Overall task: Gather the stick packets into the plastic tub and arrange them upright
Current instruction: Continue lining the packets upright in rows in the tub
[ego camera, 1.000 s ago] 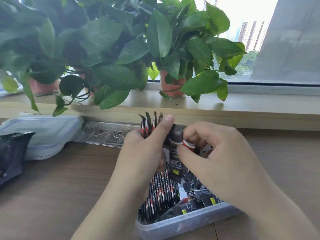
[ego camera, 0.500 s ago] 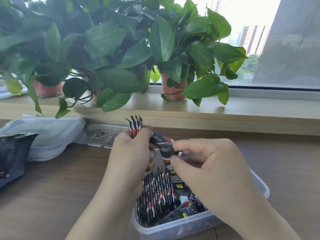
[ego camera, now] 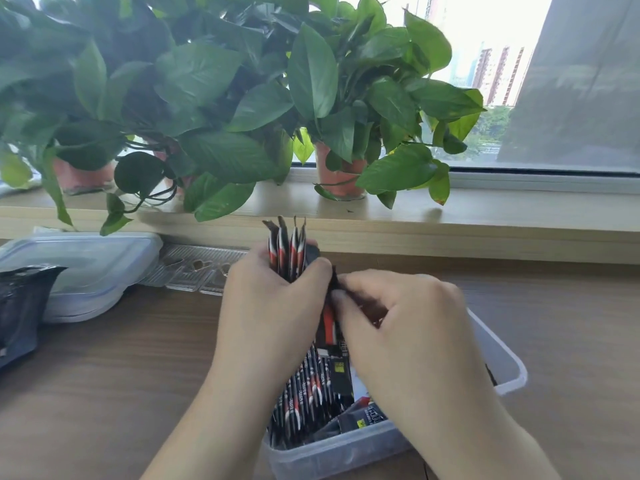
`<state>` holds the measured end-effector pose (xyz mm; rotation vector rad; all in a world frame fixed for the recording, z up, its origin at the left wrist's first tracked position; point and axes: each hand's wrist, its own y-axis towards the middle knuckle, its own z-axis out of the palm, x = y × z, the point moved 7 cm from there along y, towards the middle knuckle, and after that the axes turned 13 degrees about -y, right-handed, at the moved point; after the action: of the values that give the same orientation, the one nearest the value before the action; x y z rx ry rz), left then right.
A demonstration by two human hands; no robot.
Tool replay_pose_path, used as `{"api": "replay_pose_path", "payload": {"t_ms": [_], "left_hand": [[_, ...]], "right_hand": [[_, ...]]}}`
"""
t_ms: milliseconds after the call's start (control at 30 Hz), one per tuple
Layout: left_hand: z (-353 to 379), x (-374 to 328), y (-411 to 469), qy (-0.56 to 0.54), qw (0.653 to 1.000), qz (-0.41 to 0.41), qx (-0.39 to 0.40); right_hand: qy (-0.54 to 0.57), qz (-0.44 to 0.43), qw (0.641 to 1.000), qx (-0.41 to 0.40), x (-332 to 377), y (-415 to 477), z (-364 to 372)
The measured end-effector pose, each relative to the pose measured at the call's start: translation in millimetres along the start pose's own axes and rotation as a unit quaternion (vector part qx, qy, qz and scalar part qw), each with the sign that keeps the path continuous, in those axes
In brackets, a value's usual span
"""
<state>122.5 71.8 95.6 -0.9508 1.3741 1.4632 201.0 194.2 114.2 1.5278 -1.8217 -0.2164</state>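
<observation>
A clear plastic tub [ego camera: 506,370] sits on the wooden desk in front of me. Black, red and white stick packets [ego camera: 304,400] stand on edge in a row at its left side, and a few lie loose at its near right. My left hand [ego camera: 273,306] is shut around a bundle of stick packets [ego camera: 287,247], whose tips poke up above my fingers. My right hand [ego camera: 398,327] pinches one more packet [ego camera: 329,327] and holds it against the right side of that bundle, over the tub.
A clear tub lid [ego camera: 93,268] lies at the left with a black foil bag [ego camera: 20,306] over its near edge. A clear blister tray [ego camera: 201,268] rests against the windowsill. Potted leafy plants [ego camera: 214,109] line the sill [ego camera: 485,216].
The single packet in my right hand has swung from lying crosswise to standing upright against the bundle. Both hands have closed together.
</observation>
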Motion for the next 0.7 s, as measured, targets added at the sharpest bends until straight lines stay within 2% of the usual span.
{"api": "replay_pose_path", "payload": {"t_ms": [100,267,400,500,633,700], "left_hand": [[2,-1,2,0.011,1.0,-0.003,0.014],[14,8,0,0.014,0.995,-0.02,0.094],[14,16,-4,-0.048,0.986,-0.111,0.111],[18,18,-9,-0.114,0.97,-0.172,0.126],[14,23,-4,-0.156,0.968,-0.171,0.094],[10,25,0,-0.177,0.967,-0.17,0.064]], "right_hand": [[0.091,0.028,0.995,0.044,0,0,0],[0.053,0.003,0.993,0.101,7,-5,10],[0.086,0.026,0.984,0.153,4,-7,15],[0.106,0.042,0.986,0.119,5,-9,13],[0.127,0.064,0.988,0.063,-1,-9,10],[0.1,0.04,0.992,0.059,2,-9,4]]}}
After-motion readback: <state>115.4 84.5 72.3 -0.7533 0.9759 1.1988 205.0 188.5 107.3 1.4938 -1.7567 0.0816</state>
